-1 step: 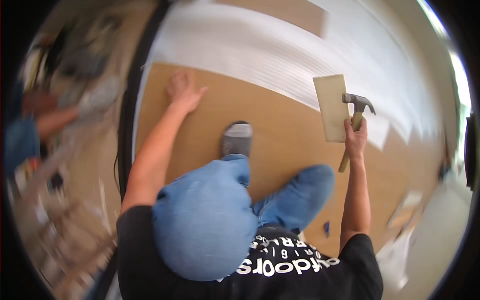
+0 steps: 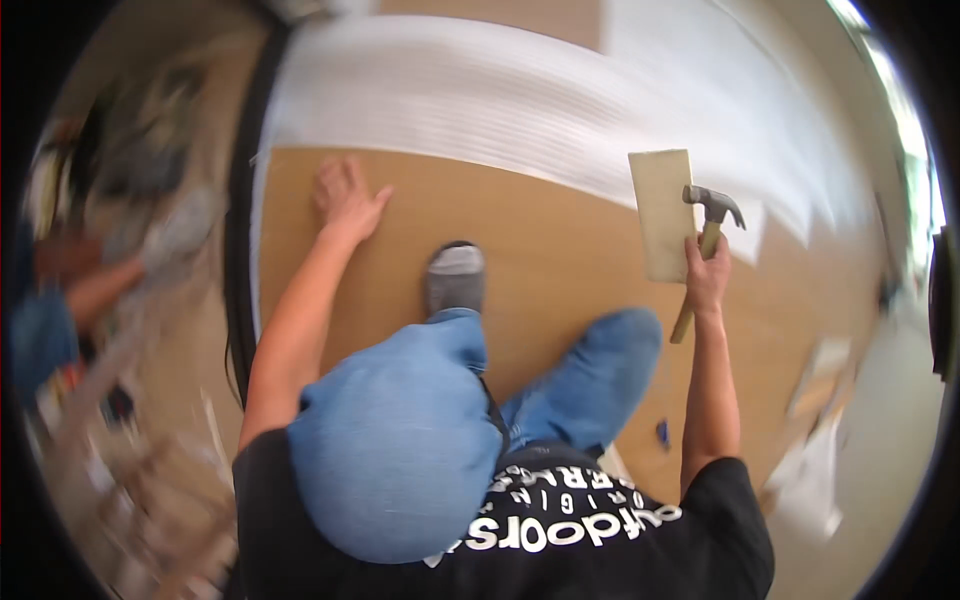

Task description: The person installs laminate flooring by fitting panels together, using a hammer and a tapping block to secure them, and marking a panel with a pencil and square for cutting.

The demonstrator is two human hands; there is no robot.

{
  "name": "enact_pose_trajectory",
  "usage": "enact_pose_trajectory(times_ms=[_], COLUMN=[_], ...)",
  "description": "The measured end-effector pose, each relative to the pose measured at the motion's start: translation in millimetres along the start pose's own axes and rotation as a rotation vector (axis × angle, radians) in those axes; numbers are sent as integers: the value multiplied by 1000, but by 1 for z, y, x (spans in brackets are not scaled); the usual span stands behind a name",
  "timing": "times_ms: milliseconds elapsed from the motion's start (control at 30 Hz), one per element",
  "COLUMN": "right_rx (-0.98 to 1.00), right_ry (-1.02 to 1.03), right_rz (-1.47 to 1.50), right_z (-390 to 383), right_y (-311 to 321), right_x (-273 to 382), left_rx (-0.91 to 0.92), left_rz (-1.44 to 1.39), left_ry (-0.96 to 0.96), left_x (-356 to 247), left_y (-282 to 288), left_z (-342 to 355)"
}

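Note:
On the brown floor board (image 2: 540, 230), my left hand (image 2: 348, 203) rests near the board's far left corner, fingers spread and holding nothing. Beyond that board's far edge runs a white ribbed sheet (image 2: 430, 95). My right hand (image 2: 708, 280) is wrapped around the handle of a claw hammer (image 2: 714, 204), its metal head upward. A cream rectangular block (image 2: 658, 215) is held up against the hammer in the same hand; how the fingers grip it is partly hidden. My grey-socked foot (image 2: 456, 285) is on the board between the hands.
A dark strip (image 2: 240, 200) borders the board on the left. Past it, another person's gloved hand (image 2: 183, 228) and blurred clutter show. A small blue item (image 2: 663, 433) lies right of my knee. White sheeting (image 2: 810, 475) and a pale board piece (image 2: 822, 375) lie at right.
The view has swung a little, shifting the floor and my left hand leftward in the picture. My right hand still holds the hammer and block, almost unmoved in view.

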State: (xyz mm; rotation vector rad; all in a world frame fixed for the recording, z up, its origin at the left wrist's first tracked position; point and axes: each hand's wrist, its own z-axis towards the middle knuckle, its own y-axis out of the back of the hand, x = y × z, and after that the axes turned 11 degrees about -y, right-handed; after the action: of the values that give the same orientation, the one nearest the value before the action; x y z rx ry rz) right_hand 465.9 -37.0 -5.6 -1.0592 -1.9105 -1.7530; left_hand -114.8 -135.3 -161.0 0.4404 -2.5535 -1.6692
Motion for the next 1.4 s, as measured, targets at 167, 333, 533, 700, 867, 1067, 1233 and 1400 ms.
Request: enact_pose_trajectory(times_ms=[167,333,533,700,867,1067,1233,1400], right_rx=[-426,-634,-709,-719,-643,-605,-653,-569], right_ry=[-415,-770,-892,-959,-1095,-1136,-781,-575], right_rz=[167,471,686,440,392,72,-343,-414], right_z=[-145,-296,-319,-277,-213,-188,-261,-311], right_y=[106,113,62,84,139,107,96,83], right_x=[-180,-283,-351,-412,-468,-441,-428,-381], left_rx=[-23,-161,-171,-141,-115,-109,-46,147], left_rz=[125,181,189,199,168,155,102,44], left_ry=[-323,-309,-310,-268,-257,-283,-541,-880], left_x=[-104,-113,-85,-57,-60,-55,-130,-218], left_y=[-20,-42,-22,-3,4,37,41,51], left_z=[-1,-2,-21,-54,-85,-107,-113,-111])
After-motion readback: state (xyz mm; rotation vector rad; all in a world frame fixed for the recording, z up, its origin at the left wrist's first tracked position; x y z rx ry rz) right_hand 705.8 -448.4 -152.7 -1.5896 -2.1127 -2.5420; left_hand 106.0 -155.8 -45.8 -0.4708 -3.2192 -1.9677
